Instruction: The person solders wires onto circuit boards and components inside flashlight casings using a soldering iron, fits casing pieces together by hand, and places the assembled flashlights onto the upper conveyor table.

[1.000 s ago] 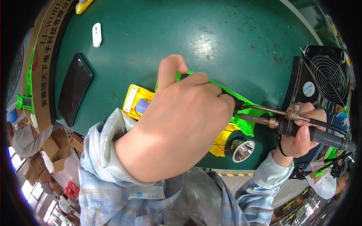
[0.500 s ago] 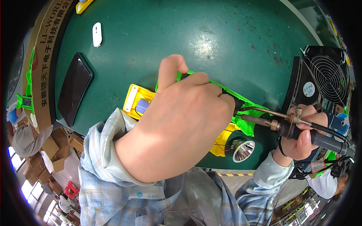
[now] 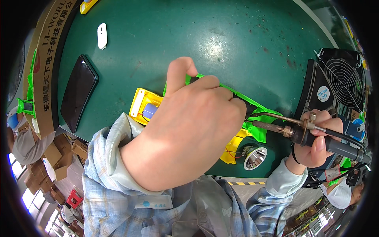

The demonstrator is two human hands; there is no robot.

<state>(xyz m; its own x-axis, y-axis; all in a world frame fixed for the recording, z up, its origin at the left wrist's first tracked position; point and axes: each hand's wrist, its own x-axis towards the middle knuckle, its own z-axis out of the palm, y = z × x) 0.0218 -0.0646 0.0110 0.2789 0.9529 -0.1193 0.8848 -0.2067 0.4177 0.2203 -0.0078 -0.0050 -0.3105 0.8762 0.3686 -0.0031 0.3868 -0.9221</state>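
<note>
My left hand (image 3: 197,126) is closed over a bright green plastic housing (image 3: 258,134), its back toward me and covering much of the part. In my right hand (image 3: 316,146) is a soldering iron (image 3: 294,134) with a thin metal feed tube beside its barrel. The iron's tip points left and meets the area by my left fingers; the exact contact spot is hidden. Under the left hand lies a yellow housing (image 3: 138,108) with a blue cylindrical cell (image 3: 150,110). Thin red and black wires run to a round silver reflector (image 3: 256,158) near the table's front edge.
A black phone (image 3: 79,94) and a small white oval piece (image 3: 102,36) lie on the green tabletop (image 3: 158,31) at left. Beyond them stands a cardboard box (image 3: 51,71). A black fan with a wire guard (image 3: 341,75) stands at right. Other people work farther off.
</note>
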